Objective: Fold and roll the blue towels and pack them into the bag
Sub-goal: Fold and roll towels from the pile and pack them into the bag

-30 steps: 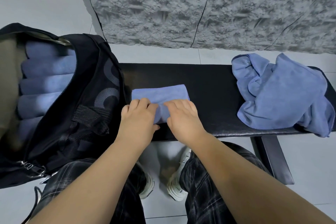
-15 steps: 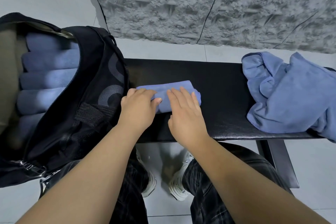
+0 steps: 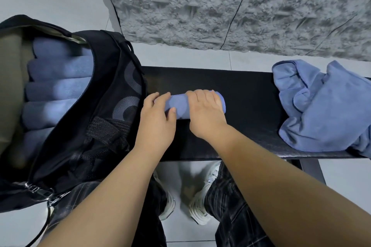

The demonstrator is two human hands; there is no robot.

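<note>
A blue towel (image 3: 179,104) lies rolled into a short tube on the black bench (image 3: 251,94), just right of the bag. My left hand (image 3: 156,122) holds its left end, fingers over the top and thumb on the near side. My right hand (image 3: 204,114) lies over the right part, fingers curled across the top to the far side. Only the middle and right tip of the roll show. The black backpack (image 3: 112,86) stands open at the left, with several rolled blue towels (image 3: 58,90) stacked inside. A loose heap of blue towels (image 3: 325,110) sits at the bench's right end.
A rough grey stone wall (image 3: 241,6) rises behind the bench. Grey tiled floor lies all around. My legs in dark checked trousers and white shoes (image 3: 198,212) are below the bench's near edge. A bench leg (image 3: 311,168) stands at the lower right.
The flat folded towel has been rolled away from me into a tight tube. Both hands moved forward with it and now wrap over the roll.
</note>
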